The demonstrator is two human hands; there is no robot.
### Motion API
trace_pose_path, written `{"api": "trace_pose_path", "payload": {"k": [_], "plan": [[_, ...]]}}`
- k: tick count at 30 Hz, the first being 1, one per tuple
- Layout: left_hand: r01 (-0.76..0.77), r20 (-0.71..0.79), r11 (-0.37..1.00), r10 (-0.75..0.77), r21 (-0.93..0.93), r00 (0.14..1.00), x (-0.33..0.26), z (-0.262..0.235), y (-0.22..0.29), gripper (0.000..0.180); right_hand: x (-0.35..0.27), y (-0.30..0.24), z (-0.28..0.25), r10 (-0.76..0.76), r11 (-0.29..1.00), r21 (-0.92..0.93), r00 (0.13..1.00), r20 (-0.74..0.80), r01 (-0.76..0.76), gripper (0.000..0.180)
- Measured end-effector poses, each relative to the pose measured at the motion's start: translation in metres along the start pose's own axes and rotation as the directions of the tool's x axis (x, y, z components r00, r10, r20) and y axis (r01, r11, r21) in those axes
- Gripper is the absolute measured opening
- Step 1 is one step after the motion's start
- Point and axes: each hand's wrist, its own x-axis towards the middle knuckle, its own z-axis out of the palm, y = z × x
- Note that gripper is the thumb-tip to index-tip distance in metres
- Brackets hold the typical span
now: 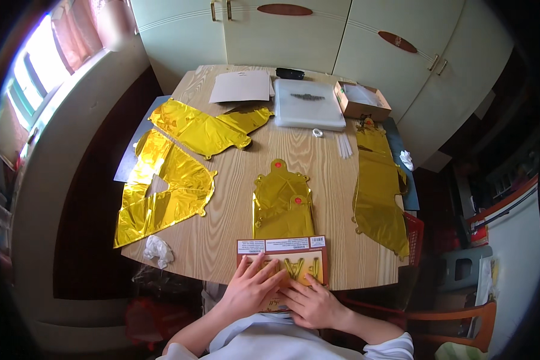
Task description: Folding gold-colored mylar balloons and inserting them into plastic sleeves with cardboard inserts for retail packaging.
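My left hand (252, 289) lies on a printed card package (312, 252) at the table's near edge, fingers stretched out and pressed flat against it. Close beside it, my right hand (314, 303) rests on the same package, fingers extended, its tips near the left hand's. Gold balloon letters are pictured on the card, partly covered by my hands. Directly beyond the package is a folded gold foil balloon (276, 215) with small red spots. Whether it reaches under or into the package is hidden.
Flat gold foil balloons lie at the left (183, 191), far left (198, 129) and right (378, 201) of the wooden table (231, 207). Farther back are white cards (240, 86), a clear plastic stack (306, 113), a cardboard box (366, 109), a tape roll (317, 133) and white strips (344, 147). Crumpled tissue (158, 251) sits near left.
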Motion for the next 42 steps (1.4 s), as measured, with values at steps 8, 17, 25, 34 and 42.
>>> {"api": "trace_pose_path", "payload": {"k": [8, 17, 25, 34, 42], "plan": [[0.011, 0.02, 0.999, -0.012, 0.045, 1.0, 0.011, -0.002, -0.003, 0.047, 0.048, 0.112, -0.016, 0.167, 0.983, -0.05, 0.972, -0.163, -0.177, 0.044], [0.066, 0.031, 0.99, -0.07, 0.127, 0.997, 0.031, 0.003, 0.0, 0.053, 0.089, 0.188, -0.015, 0.315, 0.948, -0.016, 0.947, -0.059, -0.316, 0.047], [0.08, 0.022, 0.986, -0.084, 0.145, 0.996, 0.054, 0.008, -0.009, 0.053, 0.09, 0.192, -0.013, 0.308, 0.951, 0.015, 0.946, -0.101, -0.309, 0.041], [0.075, 0.014, 0.988, -0.077, 0.137, 0.997, 0.061, 0.009, -0.014, 0.052, 0.101, 0.189, -0.022, 0.477, 0.827, 0.368, 0.877, -0.059, -0.425, 0.035], [0.076, 0.019, 0.99, -0.079, 0.12, 0.997, 0.062, 0.008, -0.014, 0.053, 0.114, 0.212, -0.007, 0.67, 0.622, 0.589, 0.74, -0.06, -0.515, 0.06]]}}
